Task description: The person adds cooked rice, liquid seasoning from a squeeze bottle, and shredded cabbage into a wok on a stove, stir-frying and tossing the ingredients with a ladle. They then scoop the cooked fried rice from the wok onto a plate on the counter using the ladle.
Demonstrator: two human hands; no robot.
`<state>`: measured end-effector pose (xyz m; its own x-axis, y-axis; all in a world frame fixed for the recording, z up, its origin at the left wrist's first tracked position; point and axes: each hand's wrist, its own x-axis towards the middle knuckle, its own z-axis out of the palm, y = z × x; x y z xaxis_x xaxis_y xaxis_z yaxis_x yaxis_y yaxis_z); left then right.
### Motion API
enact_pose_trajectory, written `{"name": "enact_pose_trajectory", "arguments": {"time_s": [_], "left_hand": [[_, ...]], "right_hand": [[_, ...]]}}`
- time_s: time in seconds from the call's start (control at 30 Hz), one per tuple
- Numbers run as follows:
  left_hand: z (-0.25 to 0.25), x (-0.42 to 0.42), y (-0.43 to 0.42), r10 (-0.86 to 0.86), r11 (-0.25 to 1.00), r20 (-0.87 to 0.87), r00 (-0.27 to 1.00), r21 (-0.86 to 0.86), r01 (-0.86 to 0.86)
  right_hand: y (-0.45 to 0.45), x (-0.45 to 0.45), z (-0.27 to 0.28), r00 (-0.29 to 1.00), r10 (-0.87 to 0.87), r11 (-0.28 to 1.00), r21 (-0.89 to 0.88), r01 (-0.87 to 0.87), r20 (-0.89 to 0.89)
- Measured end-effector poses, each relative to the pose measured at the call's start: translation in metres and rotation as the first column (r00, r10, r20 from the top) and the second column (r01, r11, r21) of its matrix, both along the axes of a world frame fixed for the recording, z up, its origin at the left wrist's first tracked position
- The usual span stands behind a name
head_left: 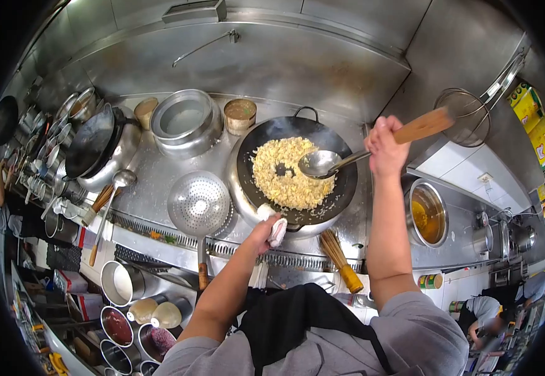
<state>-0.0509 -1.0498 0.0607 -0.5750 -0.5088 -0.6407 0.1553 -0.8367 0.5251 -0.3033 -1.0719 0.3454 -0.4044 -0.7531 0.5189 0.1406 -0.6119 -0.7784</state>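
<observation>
A black wok [342, 199] sits on the stove in front of me with egg-fried rice [271, 169] spread across its bottom; a small dark patch of bare metal shows mid-rice. My right hand [385, 148] is closed around the shaft of a ladle [317, 164], near its wooden handle. The ladle's bowl rests over the right part of the rice. At the wok's near rim, my left hand [269, 234] grips a folded white cloth [277, 230]. Whether it also holds the wok's near handle through the cloth is hidden.
Left of the wok lie a perforated strainer [198, 203] and a large metal pot [185, 122]. A bamboo brush [340, 257] is at the near edge. To the right stands a pot of orange liquid [432, 222]. Sauce containers [117, 326] line the lower left. Other people work at both sides.
</observation>
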Motion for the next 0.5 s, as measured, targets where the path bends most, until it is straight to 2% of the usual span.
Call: {"name": "enact_pose_trajectory", "arguments": {"time_s": [0.07,0.1,0.13,0.2,0.23,0.33,0.37,0.4,0.43,0.47,0.5], "left_hand": [[-0.009,-0.004,-0.003,-0.020,1.000,0.007,1.000,-0.019,0.020],[0.005,-0.005,-0.001,-0.021,1.000,0.045,0.999,0.012,0.020],[0.019,-0.006,0.002,-0.021,0.999,0.082,0.996,0.037,0.018],[0.002,-0.014,-0.008,0.051,0.998,0.072,0.996,-0.025,-0.049],[-0.002,-0.016,-0.010,0.068,0.997,0.095,0.993,-0.046,-0.063],[0.002,-0.018,-0.004,0.103,0.992,0.173,0.980,-0.093,-0.088],[0.008,-0.018,0.000,0.118,0.990,0.186,0.975,-0.103,-0.100],[0.014,-0.016,0.005,0.135,0.987,0.201,0.970,-0.113,-0.114],[0.018,-0.010,0.017,0.188,0.974,0.150,0.971,-0.156,-0.164],[0.024,0.002,0.042,0.267,0.945,0.029,0.963,-0.203,-0.255],[0.055,0.015,0.068,0.302,0.941,0.093,0.949,-0.190,-0.281]], "right_hand": [[-0.026,0.004,-0.073,0.975,-0.222,0.948,0.225,0.223,-0.033],[-0.032,-0.011,-0.101,1.000,-0.011,0.986,0.165,0.008,0.018],[-0.019,-0.001,-0.095,0.999,0.025,0.990,0.138,-0.028,0.024],[-0.006,0.018,-0.060,0.993,0.113,0.992,0.046,-0.113,0.016],[0.006,0.030,-0.041,0.994,0.095,0.995,0.030,-0.096,0.047],[-0.002,0.053,-0.053,0.991,0.002,0.982,0.185,-0.027,0.133],[-0.017,0.041,-0.072,0.989,0.100,0.980,0.161,-0.116,0.108],[-0.013,0.036,-0.063,0.991,0.098,0.983,0.144,-0.111,0.096],[-0.009,0.033,-0.040,0.991,0.103,0.986,0.122,-0.113,0.080],[-0.007,0.028,-0.006,0.992,0.116,0.988,0.092,-0.121,0.052],[0.013,0.021,0.037,0.993,0.112,0.994,0.017,-0.112,-0.029]]}}
